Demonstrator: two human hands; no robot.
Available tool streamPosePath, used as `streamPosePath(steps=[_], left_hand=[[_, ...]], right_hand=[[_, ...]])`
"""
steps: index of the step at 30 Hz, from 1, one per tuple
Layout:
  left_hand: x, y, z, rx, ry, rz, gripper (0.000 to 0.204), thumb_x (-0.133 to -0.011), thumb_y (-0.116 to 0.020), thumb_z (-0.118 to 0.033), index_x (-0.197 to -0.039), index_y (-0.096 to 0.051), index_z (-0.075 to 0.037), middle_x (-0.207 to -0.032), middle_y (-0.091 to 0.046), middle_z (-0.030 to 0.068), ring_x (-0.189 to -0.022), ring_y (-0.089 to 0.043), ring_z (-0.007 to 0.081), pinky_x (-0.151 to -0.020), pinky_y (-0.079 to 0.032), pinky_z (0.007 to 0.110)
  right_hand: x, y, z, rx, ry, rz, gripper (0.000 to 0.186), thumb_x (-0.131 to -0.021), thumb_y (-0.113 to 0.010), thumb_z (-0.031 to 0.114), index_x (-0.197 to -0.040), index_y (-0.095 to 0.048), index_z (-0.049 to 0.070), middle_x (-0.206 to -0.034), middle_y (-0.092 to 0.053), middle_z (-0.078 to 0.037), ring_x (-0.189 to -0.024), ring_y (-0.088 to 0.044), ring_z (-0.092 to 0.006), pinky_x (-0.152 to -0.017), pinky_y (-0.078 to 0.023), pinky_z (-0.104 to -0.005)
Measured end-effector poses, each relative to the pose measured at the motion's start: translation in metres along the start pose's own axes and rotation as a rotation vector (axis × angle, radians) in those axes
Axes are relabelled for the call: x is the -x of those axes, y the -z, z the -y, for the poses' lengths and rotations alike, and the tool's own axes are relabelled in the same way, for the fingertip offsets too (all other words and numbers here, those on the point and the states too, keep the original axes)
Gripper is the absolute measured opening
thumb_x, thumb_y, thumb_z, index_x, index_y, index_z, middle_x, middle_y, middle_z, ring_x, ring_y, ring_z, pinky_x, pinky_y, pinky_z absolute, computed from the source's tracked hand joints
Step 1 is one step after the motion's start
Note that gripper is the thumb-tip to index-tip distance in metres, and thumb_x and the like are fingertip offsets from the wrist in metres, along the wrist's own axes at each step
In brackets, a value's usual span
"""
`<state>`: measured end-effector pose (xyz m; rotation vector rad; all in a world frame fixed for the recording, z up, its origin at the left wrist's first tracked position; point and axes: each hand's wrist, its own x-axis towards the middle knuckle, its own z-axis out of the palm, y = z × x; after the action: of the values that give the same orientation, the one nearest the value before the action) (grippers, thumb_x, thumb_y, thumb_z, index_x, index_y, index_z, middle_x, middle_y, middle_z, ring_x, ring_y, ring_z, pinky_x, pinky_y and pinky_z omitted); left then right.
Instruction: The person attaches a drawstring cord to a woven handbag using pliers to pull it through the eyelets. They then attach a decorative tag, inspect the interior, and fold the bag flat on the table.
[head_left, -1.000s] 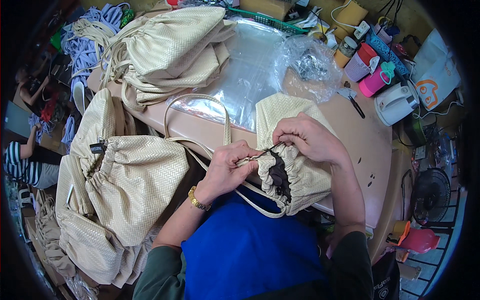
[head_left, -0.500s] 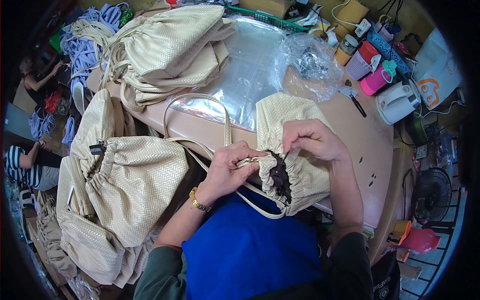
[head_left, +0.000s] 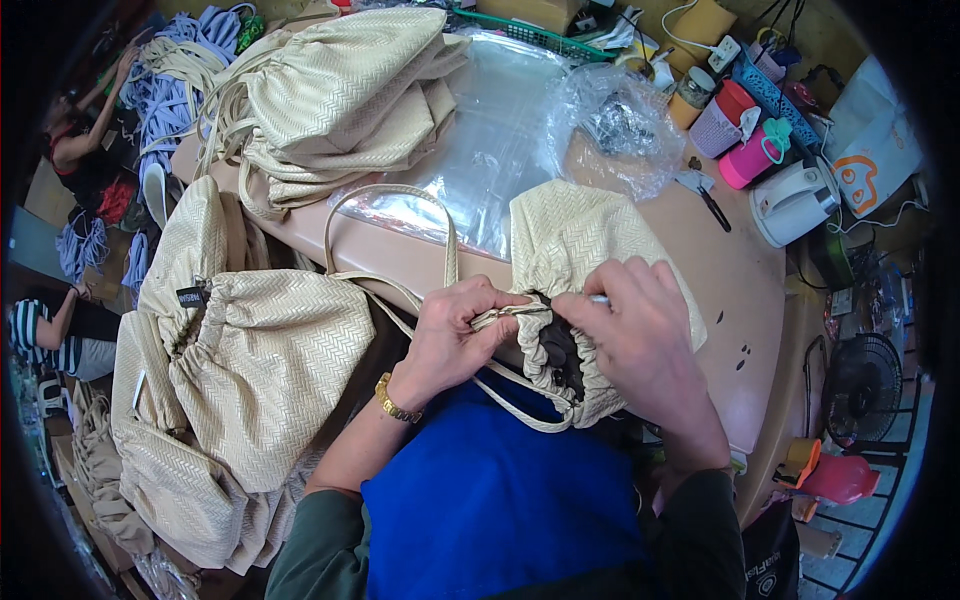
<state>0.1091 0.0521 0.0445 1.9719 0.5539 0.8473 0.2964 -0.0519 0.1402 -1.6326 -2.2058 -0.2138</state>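
My left hand (head_left: 455, 330) pinches the gathered rim and cord of a cream woven drawstring bag (head_left: 585, 225) at the table's front edge, its dark lining showing in the opening. My right hand (head_left: 630, 335) is closed over the opening, holding a small pale item, mostly hidden by my fingers. The bag's long strap (head_left: 450, 240) loops out to the left. Beyond it lie a sheaf of clear plastic sheets (head_left: 480, 130) and crumpled plastic (head_left: 620, 120).
Cream bags are piled at the back (head_left: 330, 90) and left (head_left: 260, 390). Pale cords (head_left: 165, 110) hang beside co-workers (head_left: 85, 150) at far left. On the right sit scissors (head_left: 705, 195), baskets, cups, a white kettle (head_left: 785, 205) and a black fan (head_left: 860, 390).
My right hand has dropped lower over the opening, with a pale item now showing in its fingers. My left hand stays on the rim. The co-workers' arms have moved.
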Motion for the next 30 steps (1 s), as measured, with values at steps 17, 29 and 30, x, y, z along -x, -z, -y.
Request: streamPosePath(steps=[17, 29, 30], left_hand=[[-0.001, -0.001, -0.003, 0.008, -0.014, -0.011, 0.024, -0.081, -0.075, -0.014, -0.103, -0.076, -0.004, -0.067, -0.054, 0.0055, -0.060, -0.050, 0.0141, -0.056, -0.040, 0.030], [-0.002, 0.001, -0.005, -0.027, -0.019, 0.049, 0.026, -0.078, -0.075, -0.009, -0.102, -0.074, -0.001, -0.067, -0.054, 0.0077, -0.060, -0.052, 0.0172, -0.056, -0.041, 0.030], [-0.003, 0.001, -0.005, -0.019, -0.017, 0.056, 0.026, -0.078, -0.075, -0.009, -0.102, -0.074, 0.000, -0.068, -0.054, 0.0076, -0.060, -0.053, 0.0171, -0.056, -0.041, 0.030]], right_hand=[[0.003, 0.009, 0.013, 0.173, 0.049, -0.019, 0.017, -0.077, -0.063, 0.013, -0.093, -0.064, 0.007, -0.090, -0.054, -0.006, -0.080, -0.052, -0.0198, -0.066, -0.035, -0.0363], [-0.030, 0.015, -0.028, -0.074, 0.152, 0.285, 0.010, -0.080, -0.061, 0.012, -0.085, -0.064, 0.005, -0.089, -0.055, -0.008, -0.088, -0.058, -0.0251, -0.074, -0.044, -0.0376], [-0.035, 0.011, -0.039, -0.171, 0.069, 0.381, 0.009, -0.080, -0.062, 0.010, -0.086, -0.065, 0.004, -0.088, -0.056, -0.009, -0.089, -0.059, -0.0265, -0.075, -0.045, -0.0384]])
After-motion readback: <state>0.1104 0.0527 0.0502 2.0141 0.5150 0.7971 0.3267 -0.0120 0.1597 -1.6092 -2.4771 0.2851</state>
